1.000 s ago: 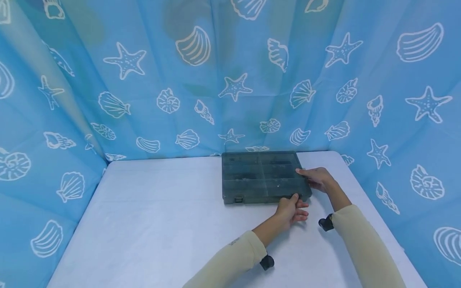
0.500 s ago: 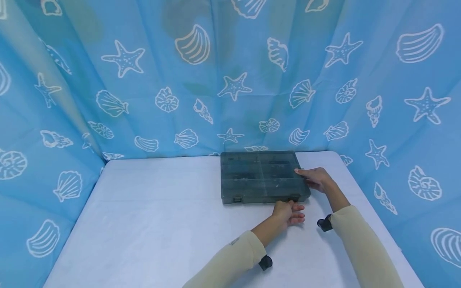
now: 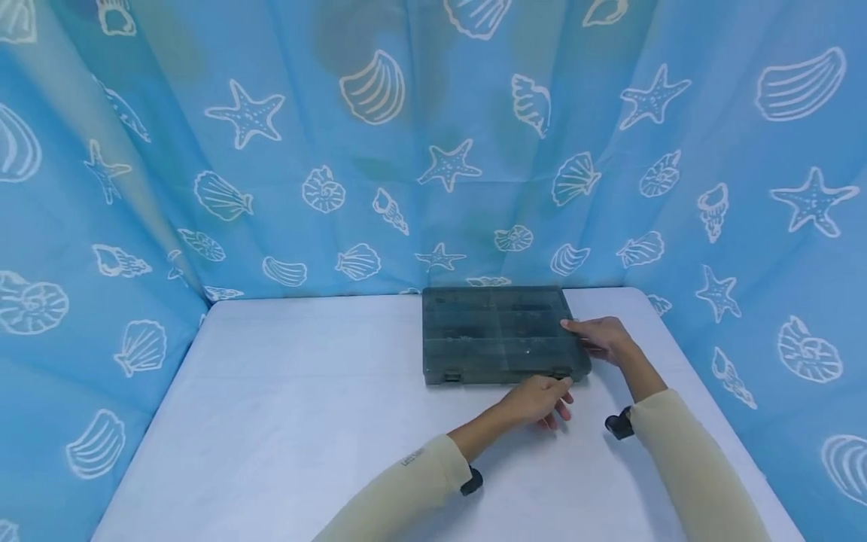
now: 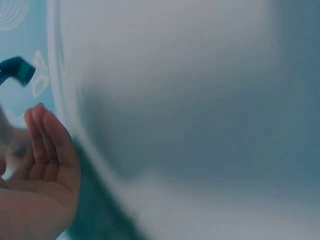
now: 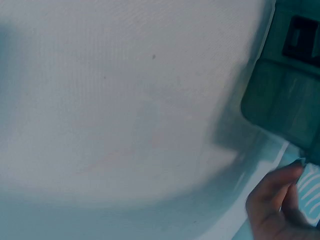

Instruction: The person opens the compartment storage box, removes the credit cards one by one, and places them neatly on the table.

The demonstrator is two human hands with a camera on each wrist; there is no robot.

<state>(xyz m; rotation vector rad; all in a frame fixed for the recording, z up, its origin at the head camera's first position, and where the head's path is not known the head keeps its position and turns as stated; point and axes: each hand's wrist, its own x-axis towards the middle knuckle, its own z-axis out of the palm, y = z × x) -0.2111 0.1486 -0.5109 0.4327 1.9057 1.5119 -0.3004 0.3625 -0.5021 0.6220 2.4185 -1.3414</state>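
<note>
A smoky dark translucent compartment box [image 3: 460, 357] lies closed at the back right of the table, two latches along its front side. My right hand [image 3: 599, 336] grips its right side, thumb on the lid and the other fingers down at the side. At the right front latch [image 3: 561, 373] is my left hand [image 3: 538, 399], its thumb pointing right along the front edge. In the left wrist view, the left fingers [image 4: 52, 140] are nearly straight and held together. The right wrist view has the box's corner [image 5: 280, 97] with the thumb and fingers beside it.
A white cloth covers the table [image 3: 291, 421]. Blue curtains [image 3: 379, 165] with shell and starfish prints stand close behind it and along both sides. A black wrist camera [image 3: 619, 424] sits under the right sleeve, and another [image 3: 472, 480] under the left.
My left hand has slid off the front latch and turned, its thumb now lower and pointing right. The right hand keeps its grip, and the box stays in place.
</note>
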